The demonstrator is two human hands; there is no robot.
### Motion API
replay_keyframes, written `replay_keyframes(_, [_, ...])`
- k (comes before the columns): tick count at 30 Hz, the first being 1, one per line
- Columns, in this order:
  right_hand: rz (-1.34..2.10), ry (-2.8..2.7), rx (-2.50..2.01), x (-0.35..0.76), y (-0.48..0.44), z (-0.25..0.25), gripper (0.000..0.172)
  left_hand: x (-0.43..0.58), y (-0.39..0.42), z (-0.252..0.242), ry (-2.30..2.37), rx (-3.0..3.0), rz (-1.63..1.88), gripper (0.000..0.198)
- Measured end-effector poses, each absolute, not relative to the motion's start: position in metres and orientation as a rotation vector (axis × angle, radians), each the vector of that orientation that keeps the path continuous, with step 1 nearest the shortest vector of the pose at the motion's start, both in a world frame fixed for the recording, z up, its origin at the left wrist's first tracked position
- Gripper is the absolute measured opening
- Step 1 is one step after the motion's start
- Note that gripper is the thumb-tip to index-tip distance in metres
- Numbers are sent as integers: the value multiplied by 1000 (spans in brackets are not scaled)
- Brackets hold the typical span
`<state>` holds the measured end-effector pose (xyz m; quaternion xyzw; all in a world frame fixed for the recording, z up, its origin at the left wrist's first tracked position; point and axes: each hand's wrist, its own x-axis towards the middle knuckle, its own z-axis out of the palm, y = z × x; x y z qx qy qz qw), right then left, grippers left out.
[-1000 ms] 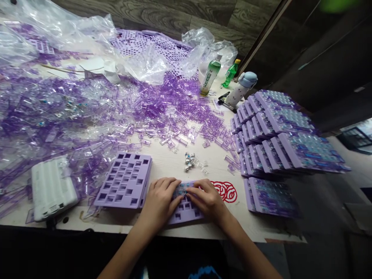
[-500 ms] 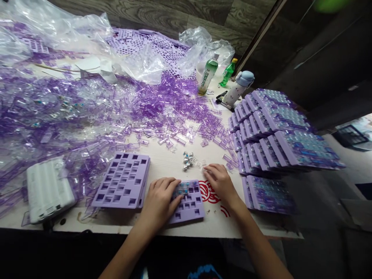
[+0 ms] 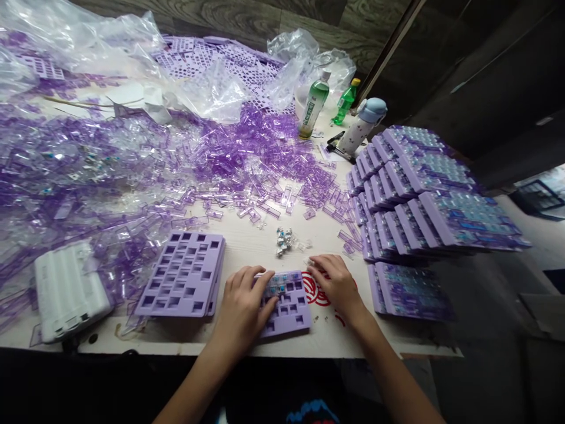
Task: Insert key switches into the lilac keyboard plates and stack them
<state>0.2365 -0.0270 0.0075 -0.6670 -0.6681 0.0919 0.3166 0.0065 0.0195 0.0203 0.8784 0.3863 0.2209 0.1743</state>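
Note:
A purple keyboard plate [image 3: 289, 321] with square holes lies flat in front of me. Blue-and-clear key switches [image 3: 278, 285] fill some holes along its upper part. My left hand [image 3: 245, 300] grips the plate's left side, thumb and fingers resting on it and hiding that edge. Just off the plate's upper right corner, my right hand [image 3: 334, 282] is closed in a pinch on a small clear plastic piece [image 3: 308, 262], mostly covered by the fingertips. Beyond the plate sits a little heap of loose switches [image 3: 285, 241], with a few clear pieces [image 3: 302, 244] beside it.
Stacked bare plates [image 3: 183, 274] stand to the left, beside a white plastic device [image 3: 70, 291]. Finished-looking keypads [image 3: 410, 194] are stacked at right. Purple clear keycaps [image 3: 229, 147] cover the back. Behind are bottles [image 3: 314, 106], a flask [image 3: 359, 129] and plastic bags [image 3: 119, 44].
My right hand has drawn slightly down, away from the loose clear pieces and nearer the plate's corner. The left hand stays on the plate. The view has shifted a little.

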Motion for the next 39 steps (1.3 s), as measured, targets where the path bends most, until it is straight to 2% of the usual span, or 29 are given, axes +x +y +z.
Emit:
replay_keyframes(12, [245,-1656,-1703,229,-24,9,14,0,3,23,1011,2542,678,27])
replay_keyframes(21, [328,-2039,-1397,198,-34,30,24,-1,2,21,972,2522,682,36])
replay_keyframes(32, [169,-2224,-1319,193,-32,30,22,-2,1,22,950,2622,580,40])
replay_keyframes(39, [-213,-2533,-1243,184,-37,23,25,-3,-6,15,961,2764,586,41])
